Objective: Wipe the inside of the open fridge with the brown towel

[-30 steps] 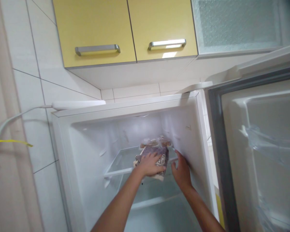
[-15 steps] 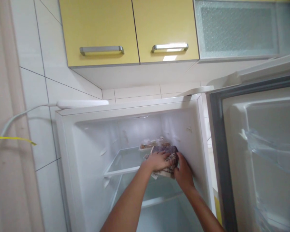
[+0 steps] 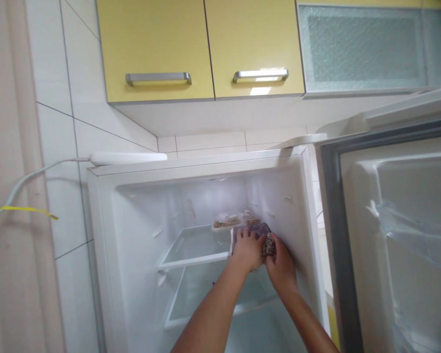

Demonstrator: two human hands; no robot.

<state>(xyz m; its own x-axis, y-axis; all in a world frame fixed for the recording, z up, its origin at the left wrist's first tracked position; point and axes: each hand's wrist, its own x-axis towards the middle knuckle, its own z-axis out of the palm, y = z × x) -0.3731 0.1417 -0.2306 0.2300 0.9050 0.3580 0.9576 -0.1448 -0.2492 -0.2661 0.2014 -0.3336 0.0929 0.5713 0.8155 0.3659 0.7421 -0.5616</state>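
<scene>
A bundle of dark purplish-brown and white patterned cloth [image 3: 269, 245] lies at the right front of the upper glass shelf [image 3: 191, 247] inside an open fridge. My left hand [image 3: 248, 250] rests on top of it, fingers stretched and spread toward the back. At its right end, close to the fridge's side wall, my right hand [image 3: 281, 262] is closed around the edge. The hands cover much of the cloth, so its full shape is hidden. Behind it sit a clear tray of brownish food [image 3: 226, 223] and another small pack [image 3: 253, 221].
A lower glass shelf [image 3: 194, 289] lies beneath. On the right, the open fridge door [image 3: 407, 220] carries clear racks. Yellow cabinets [image 3: 158, 44] hang above. A white device with a cable [image 3: 128, 158] lies on the fridge top at left.
My left hand has shifted right across the cloth, and its fingers now point farther back. The cloth looks more bunched toward my right hand, and more of the food tray shows.
</scene>
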